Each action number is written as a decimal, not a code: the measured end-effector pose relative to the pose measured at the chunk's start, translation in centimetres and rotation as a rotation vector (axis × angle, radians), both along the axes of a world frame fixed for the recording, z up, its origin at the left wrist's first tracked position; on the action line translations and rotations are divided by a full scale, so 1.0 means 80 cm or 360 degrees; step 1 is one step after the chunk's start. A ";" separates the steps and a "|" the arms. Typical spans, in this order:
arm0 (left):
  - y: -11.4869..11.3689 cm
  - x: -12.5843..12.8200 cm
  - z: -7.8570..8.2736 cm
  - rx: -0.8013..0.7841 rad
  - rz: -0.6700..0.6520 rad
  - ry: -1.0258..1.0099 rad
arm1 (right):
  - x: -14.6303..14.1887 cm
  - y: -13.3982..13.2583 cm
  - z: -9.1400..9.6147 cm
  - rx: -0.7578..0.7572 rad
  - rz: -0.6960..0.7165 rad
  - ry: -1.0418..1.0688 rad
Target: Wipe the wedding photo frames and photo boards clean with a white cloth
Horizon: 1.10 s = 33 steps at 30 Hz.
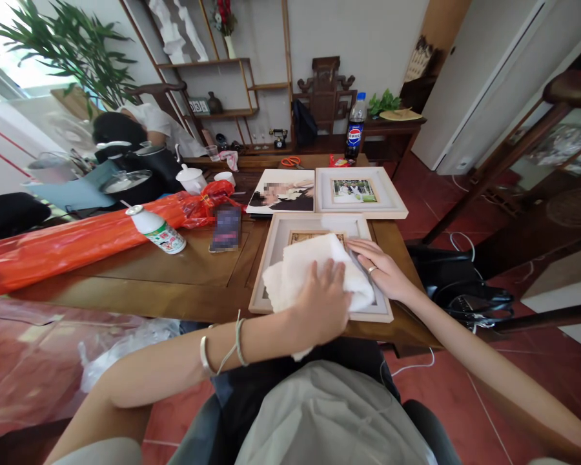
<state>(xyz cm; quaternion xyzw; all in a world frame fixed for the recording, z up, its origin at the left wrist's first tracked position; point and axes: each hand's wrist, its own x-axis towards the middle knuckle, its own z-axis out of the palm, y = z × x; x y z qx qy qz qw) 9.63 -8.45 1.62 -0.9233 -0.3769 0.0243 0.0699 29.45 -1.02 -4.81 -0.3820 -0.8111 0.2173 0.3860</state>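
A folded white cloth (300,268) lies over the glass of a pale wooden picture frame (261,298) at the table's near edge. My left hand (322,300) presses down on the cloth, its fingers bent over it. On the frame's right side rests my right hand (382,271), fingers stretched out and touching the cloth's right edge. The cloth hides most of the small brown picture inside. Behind stands a second pale frame (392,194) holding a group photo, beside a large photo print (281,203) lying flat.
Left of the frames lie a phone (225,229), a tipped white bottle (157,229) and a long orange plastic-wrapped bundle (91,232). Orange-handled scissors (291,161) and a cola bottle (355,126) are at the back. A person (150,123) leans at the far left. A black bag (450,278) sits at right.
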 end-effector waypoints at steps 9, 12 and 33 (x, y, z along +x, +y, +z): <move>0.008 0.013 -0.003 0.0050 0.0058 0.0101 | 0.000 0.001 -0.005 0.0013 -0.0014 -0.0016; -0.040 0.023 0.001 0.0090 -0.0190 -0.0025 | 0.000 0.000 -0.003 0.0011 -0.0004 -0.0003; -0.036 -0.077 0.013 -0.0091 0.0132 -0.0083 | 0.004 0.002 -0.002 0.0055 0.0052 -0.0031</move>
